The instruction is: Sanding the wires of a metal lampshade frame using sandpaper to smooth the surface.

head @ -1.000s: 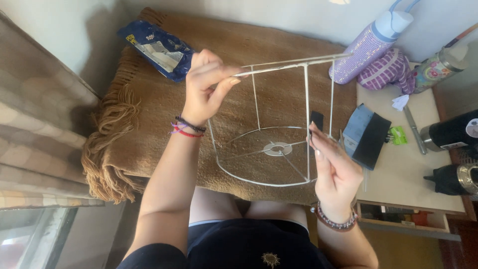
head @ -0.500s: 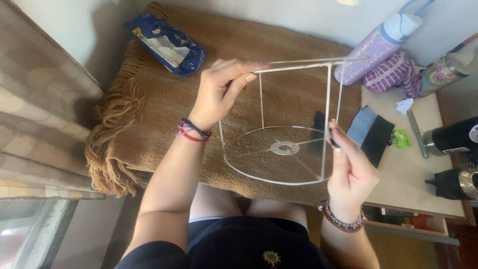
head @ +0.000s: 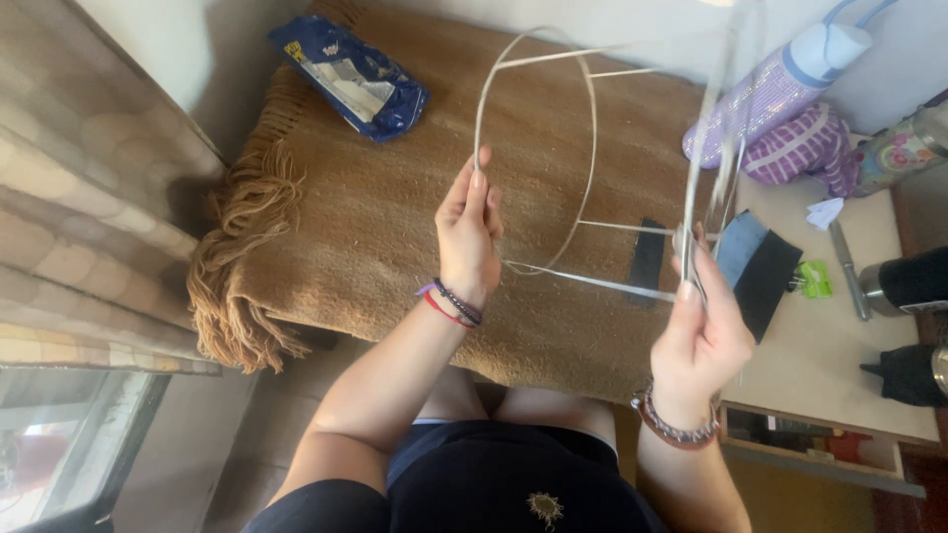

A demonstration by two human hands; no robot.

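Two hands grip one wire lampshade frame (head: 583,197). The left hand (head: 469,242) pinches the near ring; the right hand (head: 701,326) clamps the far ring. The frame's axis runs sideways between them, above the brown blanket (head: 395,227).

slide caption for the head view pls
Both hands, left hand and right hand, hold a white wire lampshade frame above a brown fringed blanket.

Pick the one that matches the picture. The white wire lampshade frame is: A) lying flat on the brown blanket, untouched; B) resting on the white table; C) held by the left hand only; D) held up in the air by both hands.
D: the left hand grips one ring of the wire lampshade frame and the right hand grips the other, above the brown blanket.
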